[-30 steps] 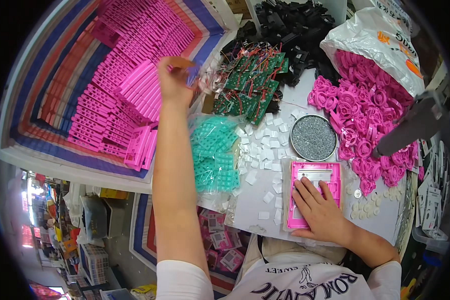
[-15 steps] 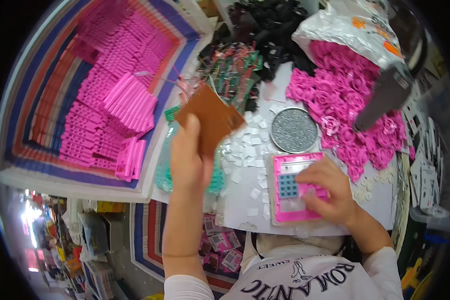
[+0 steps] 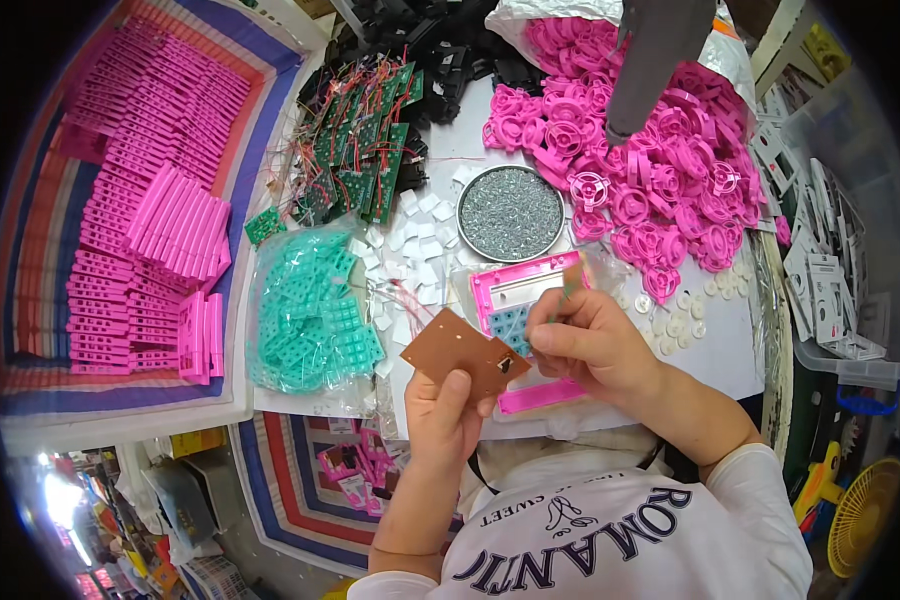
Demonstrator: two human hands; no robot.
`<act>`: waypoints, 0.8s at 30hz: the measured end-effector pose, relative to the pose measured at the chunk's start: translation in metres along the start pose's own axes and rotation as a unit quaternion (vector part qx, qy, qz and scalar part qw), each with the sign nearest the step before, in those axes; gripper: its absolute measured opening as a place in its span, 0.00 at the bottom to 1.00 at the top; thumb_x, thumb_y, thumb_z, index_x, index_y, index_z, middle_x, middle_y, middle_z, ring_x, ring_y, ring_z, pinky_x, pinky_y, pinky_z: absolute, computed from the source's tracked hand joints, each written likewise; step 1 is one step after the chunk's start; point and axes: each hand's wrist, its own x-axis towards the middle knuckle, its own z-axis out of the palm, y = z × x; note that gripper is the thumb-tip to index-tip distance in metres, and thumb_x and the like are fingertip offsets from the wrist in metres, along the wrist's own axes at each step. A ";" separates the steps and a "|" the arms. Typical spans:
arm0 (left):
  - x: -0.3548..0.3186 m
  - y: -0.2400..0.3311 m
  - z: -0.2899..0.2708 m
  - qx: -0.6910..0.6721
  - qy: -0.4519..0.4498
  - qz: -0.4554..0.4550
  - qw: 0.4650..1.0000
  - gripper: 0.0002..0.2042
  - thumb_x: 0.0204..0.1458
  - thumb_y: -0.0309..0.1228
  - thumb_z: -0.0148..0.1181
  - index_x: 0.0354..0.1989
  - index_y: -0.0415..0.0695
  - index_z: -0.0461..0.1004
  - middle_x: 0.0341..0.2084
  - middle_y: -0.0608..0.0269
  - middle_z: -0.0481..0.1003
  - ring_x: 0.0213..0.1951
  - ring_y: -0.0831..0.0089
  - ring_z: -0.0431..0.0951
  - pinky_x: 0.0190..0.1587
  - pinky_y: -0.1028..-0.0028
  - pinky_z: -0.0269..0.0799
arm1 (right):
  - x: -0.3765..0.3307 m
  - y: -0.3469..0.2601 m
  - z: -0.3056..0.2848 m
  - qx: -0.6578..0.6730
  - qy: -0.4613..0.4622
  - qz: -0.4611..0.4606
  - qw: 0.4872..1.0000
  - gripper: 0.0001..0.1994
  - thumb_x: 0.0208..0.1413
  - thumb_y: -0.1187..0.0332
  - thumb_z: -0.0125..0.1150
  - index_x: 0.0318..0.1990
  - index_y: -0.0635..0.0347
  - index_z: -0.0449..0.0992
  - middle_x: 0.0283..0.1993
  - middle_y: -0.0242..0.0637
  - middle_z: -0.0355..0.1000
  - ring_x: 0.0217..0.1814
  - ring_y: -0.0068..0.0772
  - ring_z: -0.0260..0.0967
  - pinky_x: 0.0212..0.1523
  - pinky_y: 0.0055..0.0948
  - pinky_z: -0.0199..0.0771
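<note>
Hands, two: your left hand (image 3: pixel 445 415) grips one brown board (image 3: pixel 460 350), your right hand (image 3: pixel 600 345), fingers drawn together, sits at its edge, contents unclear. Change: board brought across to the left side of the pink housing (image 3: pixel 538 397) on the desk (image 3: pixel 725 365), seemingly within both hands' reach.

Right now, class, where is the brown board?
In the head view, just below centre: the brown board is gripped by the left hand, left of the right hand, overlapping part of the pink casing.
</note>
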 end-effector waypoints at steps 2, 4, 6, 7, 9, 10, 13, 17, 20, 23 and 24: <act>0.001 -0.003 0.001 -0.019 0.018 0.011 1.000 0.20 0.62 0.40 0.64 0.54 0.39 0.69 0.41 0.54 0.79 0.25 0.77 0.72 0.34 0.71 0.73 | -0.005 0.005 0.005 0.005 0.012 -0.008 1.000 0.04 0.63 0.70 0.66 0.41 0.59 0.77 0.32 0.27 0.72 0.28 0.17 0.64 0.29 0.20 0.63; 0.002 -0.005 0.001 -0.034 0.028 0.013 0.999 0.20 0.62 0.39 0.64 0.54 0.38 0.69 0.40 0.54 0.79 0.25 0.76 0.73 0.35 0.71 0.73 | -0.008 0.007 0.017 -0.036 0.042 -0.025 0.998 0.05 0.63 0.70 0.66 0.41 0.58 0.77 0.31 0.27 0.71 0.27 0.16 0.63 0.28 0.20 0.61; 0.002 -0.007 0.001 -0.028 0.033 0.014 0.999 0.19 0.62 0.39 0.64 0.52 0.38 0.70 0.40 0.54 0.79 0.25 0.75 0.73 0.35 0.71 0.73 | -0.006 0.007 0.016 -0.078 0.056 -0.041 0.995 0.04 0.63 0.70 0.65 0.41 0.58 0.76 0.29 0.26 0.71 0.26 0.16 0.62 0.27 0.21 0.59; 0.003 -0.008 0.002 -0.025 0.035 0.014 0.999 0.18 0.62 0.39 0.63 0.52 0.38 0.71 0.39 0.54 0.79 0.25 0.75 0.73 0.36 0.71 0.73 | -0.006 0.007 0.016 -0.099 0.063 -0.050 0.992 0.04 0.63 0.70 0.65 0.40 0.58 0.76 0.29 0.26 0.70 0.26 0.16 0.62 0.26 0.21 0.59; -0.001 -0.014 -0.001 0.012 0.018 0.039 0.999 0.18 0.63 0.39 0.63 0.50 0.37 0.71 0.42 0.51 0.78 0.26 0.74 0.73 0.36 0.70 0.74 | -0.004 0.008 0.016 -0.040 0.073 -0.028 0.996 0.05 0.64 0.69 0.64 0.39 0.59 0.76 0.28 0.26 0.70 0.26 0.16 0.62 0.26 0.21 0.59; -0.002 -0.017 -0.002 0.029 0.009 0.051 0.998 0.17 0.63 0.39 0.62 0.49 0.36 0.72 0.43 0.49 0.78 0.26 0.73 0.74 0.36 0.70 0.74 | -0.002 0.008 0.016 -0.011 0.079 -0.017 0.997 0.05 0.64 0.69 0.64 0.38 0.59 0.75 0.27 0.26 0.70 0.26 0.15 0.63 0.26 0.21 0.59; -0.005 -0.018 0.000 0.221 -0.050 0.163 0.960 0.15 0.65 0.38 0.60 0.47 0.35 0.73 0.49 0.44 0.76 0.30 0.67 0.79 0.36 0.67 0.78 | 0.007 0.004 0.023 -0.073 0.122 0.049 0.989 0.08 0.64 0.67 0.64 0.34 0.59 0.74 0.24 0.25 0.67 0.23 0.14 0.60 0.23 0.20 0.55; -0.009 -0.010 -0.004 0.248 -0.095 0.251 0.931 0.11 0.66 0.34 0.57 0.47 0.37 0.74 0.53 0.40 0.74 0.38 0.59 0.84 0.38 0.61 0.82 | 0.013 -0.001 0.016 -0.055 0.018 0.167 0.984 0.12 0.64 0.65 0.65 0.29 0.59 0.73 0.21 0.24 0.64 0.19 0.12 0.55 0.19 0.20 0.49; -0.017 -0.001 -0.013 0.203 -0.136 0.158 0.957 0.14 0.62 0.30 0.60 0.53 0.36 0.73 0.53 0.40 0.76 0.43 0.57 0.84 0.45 0.60 0.81 | 0.011 0.004 0.011 -0.089 0.003 0.206 0.974 0.12 0.63 0.65 0.67 0.29 0.59 0.74 0.21 0.24 0.64 0.17 0.13 0.53 0.17 0.19 0.46; -0.020 -0.001 -0.024 0.186 -0.164 0.047 0.968 0.25 0.59 0.28 0.63 0.65 0.34 0.69 0.53 0.42 0.78 0.50 0.56 0.82 0.54 0.64 0.78 | 0.008 0.012 0.012 -0.092 0.018 0.214 0.972 0.10 0.61 0.68 0.67 0.29 0.57 0.75 0.22 0.23 0.66 0.16 0.13 0.52 0.17 0.18 0.46; -0.023 0.003 -0.026 0.221 -0.142 0.032 0.965 0.21 0.61 0.32 0.62 0.60 0.33 0.72 0.51 0.42 0.79 0.48 0.56 0.82 0.51 0.63 0.78 | 0.006 0.012 0.015 -0.077 0.024 0.208 0.975 0.11 0.62 0.67 0.67 0.28 0.55 0.73 0.21 0.22 0.65 0.17 0.13 0.51 0.17 0.18 0.46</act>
